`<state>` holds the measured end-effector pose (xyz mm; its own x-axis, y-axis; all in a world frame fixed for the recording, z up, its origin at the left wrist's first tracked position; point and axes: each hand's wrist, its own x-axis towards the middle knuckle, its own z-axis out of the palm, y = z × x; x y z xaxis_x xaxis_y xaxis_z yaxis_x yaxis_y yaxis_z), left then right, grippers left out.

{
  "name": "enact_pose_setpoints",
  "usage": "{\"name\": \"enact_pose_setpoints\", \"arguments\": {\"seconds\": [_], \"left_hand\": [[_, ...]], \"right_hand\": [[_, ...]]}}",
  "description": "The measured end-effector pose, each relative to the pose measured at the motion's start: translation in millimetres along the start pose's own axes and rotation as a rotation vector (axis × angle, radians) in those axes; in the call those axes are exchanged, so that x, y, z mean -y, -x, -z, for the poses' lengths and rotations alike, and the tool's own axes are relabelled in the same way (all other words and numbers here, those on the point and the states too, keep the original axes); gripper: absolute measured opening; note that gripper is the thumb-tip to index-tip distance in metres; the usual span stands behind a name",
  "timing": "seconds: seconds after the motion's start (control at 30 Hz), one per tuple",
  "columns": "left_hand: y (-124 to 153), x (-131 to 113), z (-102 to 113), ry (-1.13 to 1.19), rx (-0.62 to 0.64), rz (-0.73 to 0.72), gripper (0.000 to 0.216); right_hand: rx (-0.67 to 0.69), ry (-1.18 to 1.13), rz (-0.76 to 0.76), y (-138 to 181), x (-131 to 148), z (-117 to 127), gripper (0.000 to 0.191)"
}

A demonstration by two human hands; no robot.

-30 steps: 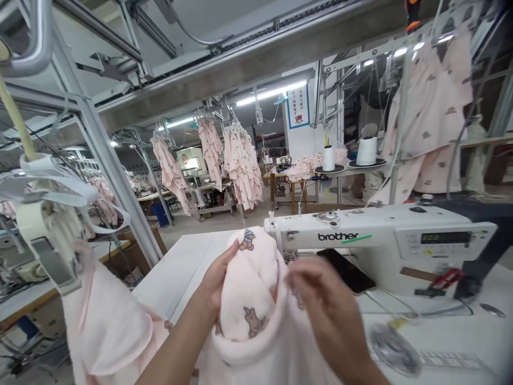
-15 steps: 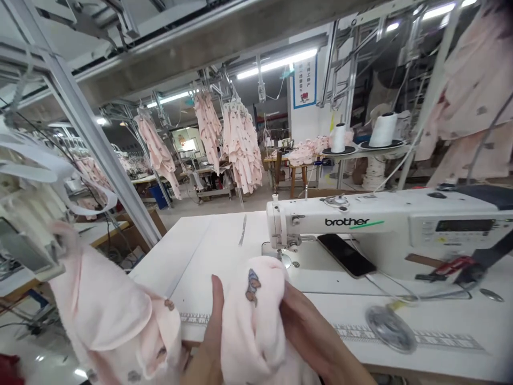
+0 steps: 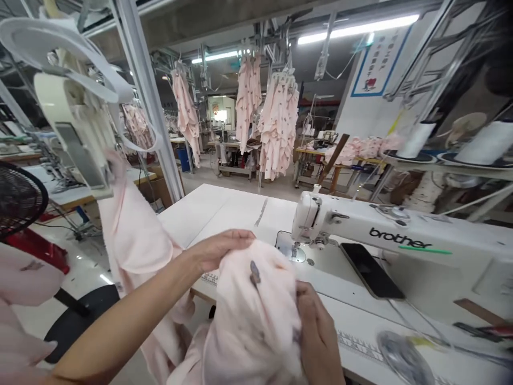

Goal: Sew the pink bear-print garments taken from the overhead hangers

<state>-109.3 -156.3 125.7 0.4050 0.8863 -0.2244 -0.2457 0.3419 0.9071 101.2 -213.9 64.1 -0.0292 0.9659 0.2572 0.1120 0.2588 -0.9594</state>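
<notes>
Between my two hands is a soft pink garment piece (image 3: 256,299) with small printed figures, bunched and partly blurred. My left hand (image 3: 226,248) pinches its upper left edge, the arm stretching in from the lower left. On the right side of the cloth, my right hand (image 3: 318,331) is closed with its fingers curled at the fabric's edge. Just beyond the cloth stands a white sewing machine (image 3: 360,219), its needle area close to the garment's top. Another pink garment (image 3: 140,246) hangs from a clip hanger (image 3: 80,133) at the left.
A black phone (image 3: 372,270) lies on the white table (image 3: 208,214) by the machine. Beside it are a clear round disc (image 3: 401,355) and a ruler strip (image 3: 356,345). A black fan (image 3: 20,200) stands at the far left; thread cones (image 3: 417,140) are at the right.
My view has swung left and tilted. My left hand has moved from the cloth's left side to its upper edge, and the cloth is spread wider.
</notes>
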Motion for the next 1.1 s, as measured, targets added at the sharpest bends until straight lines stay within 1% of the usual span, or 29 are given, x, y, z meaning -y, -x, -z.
{"name": "enact_pose_setpoints", "arguments": {"seconds": [0.07,0.1,0.17,0.23,0.27,0.3,0.4,0.43,0.47,0.53,0.6,0.67,0.77,0.87,0.93,1.1], "left_hand": [[-2.1,4.7,6.8,0.009,-0.081,-0.136,0.027],[-2.2,9.9,10.9,-0.007,-0.118,-0.164,0.027],[-1.2,23.1,18.8,-0.037,-0.178,-0.176,0.030],[2.2,34.0,23.4,-0.016,-0.185,-0.174,0.043],[4.7,36.8,23.9,0.014,-0.152,-0.172,0.049],[7.7,37.5,23.0,0.050,-0.082,-0.164,0.053],[15.8,30.7,15.1,0.127,0.226,-0.095,0.059],[17.2,27.7,12.0,0.127,0.296,-0.082,0.061],[17.8,25.3,9.4,0.116,0.327,-0.080,0.062],[16.4,23.5,6.6,0.087,0.296,-0.115,0.066],[13.0,25.1,7.6,0.078,0.253,-0.157,0.070],[9.2,27.9,11.6,0.083,0.249,-0.171,0.077],[4.2,30.8,19.0,0.108,0.301,-0.155,0.091],[-0.2,31.7,24.3,0.151,0.363,-0.136,0.102],[-2.3,32.0,25.9,0.174,0.386,-0.124,0.105],[-4.8,33.8,27.2,0.194,0.418,-0.107,0.110]], "right_hand": [[-0.111,-0.017,-0.073,4.4,-2.9,3.6,0.044],[-0.163,-0.031,-0.101,6.3,-4.9,5.3,0.043],[-0.236,-0.056,-0.123,8.7,-9.5,7.4,0.042],[-0.257,-0.053,-0.110,8.7,-13.3,7.4,0.042],[-0.260,-0.037,-0.099,7.9,-14.3,7.0,0.042],[-0.261,-0.015,-0.090,6.6,-14.6,6.5,0.042],[-0.249,0.059,-0.093,2.0,-12.9,6.3,0.041],[-0.244,0.072,-0.104,0.9,-12.4,7.0,0.041],[-0.237,0.070,-0.109,0.3,-12.2,8.0,0.042],[-0.207,0.030,-0.077,0.4,-13.4,10.6,0.047],[-0.149,-0.001,-0.031,2.2,-15.9,13.5,0.051],[-0.077,0.003,-0.040,4.6,-18.2,16.1,0.058],[-0.006,-0.006,-0.123,7.7,-19.5,19.6,0.069],[0.012,-0.088,-0.166,8.8,-19.1,22.9,0.075],[0.026,-0.114,-0.165,8.6,-19.2,25.2,0.076],[0.060,-0.061,-0.098,8.4,-20.4,29.4,0.073]]}}
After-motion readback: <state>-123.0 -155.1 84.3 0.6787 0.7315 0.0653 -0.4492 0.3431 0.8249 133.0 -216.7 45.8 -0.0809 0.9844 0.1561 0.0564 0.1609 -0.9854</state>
